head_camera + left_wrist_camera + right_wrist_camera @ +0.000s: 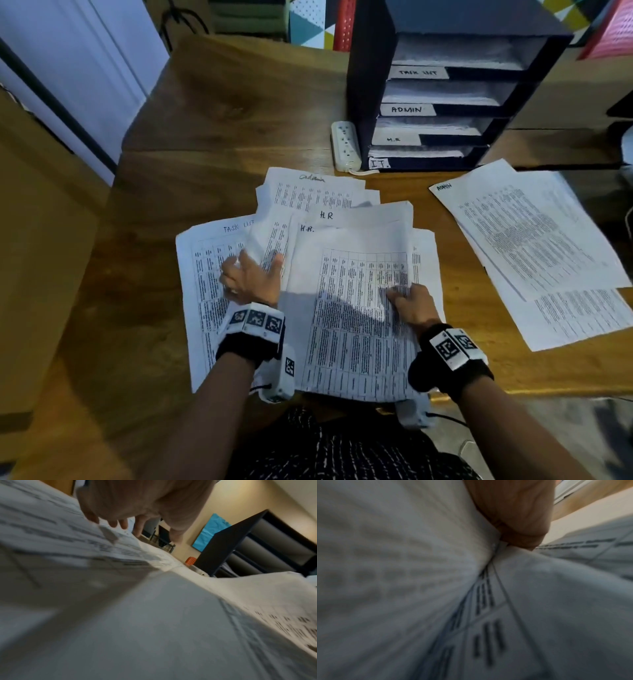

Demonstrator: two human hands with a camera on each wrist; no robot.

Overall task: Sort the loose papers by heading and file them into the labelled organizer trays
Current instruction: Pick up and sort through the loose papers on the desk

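A loose pile of printed sheets point(342, 219) lies in the middle of the wooden table, with handwritten headings admin, H.R and TASK LIST showing. My left hand point(255, 270) rests with spread, straight fingers on the pile's left part, over the TASK LIST sheet point(205, 274); the left wrist view shows the left hand point(137, 504) with its fingers pointing down onto paper. My right hand point(402, 298) pinches the right edge of the top H.R. sheet point(346, 308). The right wrist view shows the right hand point(518, 513) gripping a fold of that sheet point(402, 547). The black organizer point(366, 85) stands at the back with trays labelled TASK LIST, ADMIN, H.R and I.T.
A separate stack headed ADMIN point(534, 240) lies at the right of the table. A white power strip point(346, 145) sits left of the organizer's foot. The table's left and near edges drop to the floor. Bare wood lies behind and left of the pile.
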